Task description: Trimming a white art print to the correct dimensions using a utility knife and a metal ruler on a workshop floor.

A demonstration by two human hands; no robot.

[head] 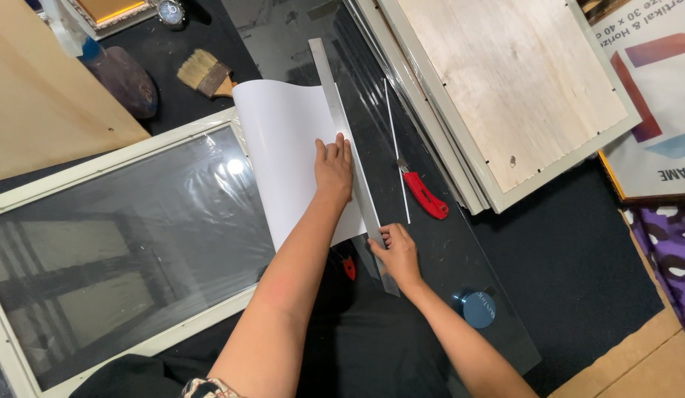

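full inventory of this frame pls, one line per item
white sheet: 1, white, centre, far end curling up
metal ruler: 1, silver, along the sheet's right edge
utility knife: 1, red, right of the ruler
thin strip: 1, white, between ruler and knife
glass panel: 1, dark, under sheet and ruler
framed glass: 1, white frame, left
paintbrush: 1, wooden, top left
round knob: 1, blue, bottom right
stacked frames: several, white with plywood backs, top right
left hand: pressing sheet and ruler
right hand: on ruler's near end

White sheet (283, 155), red knife (425, 196)
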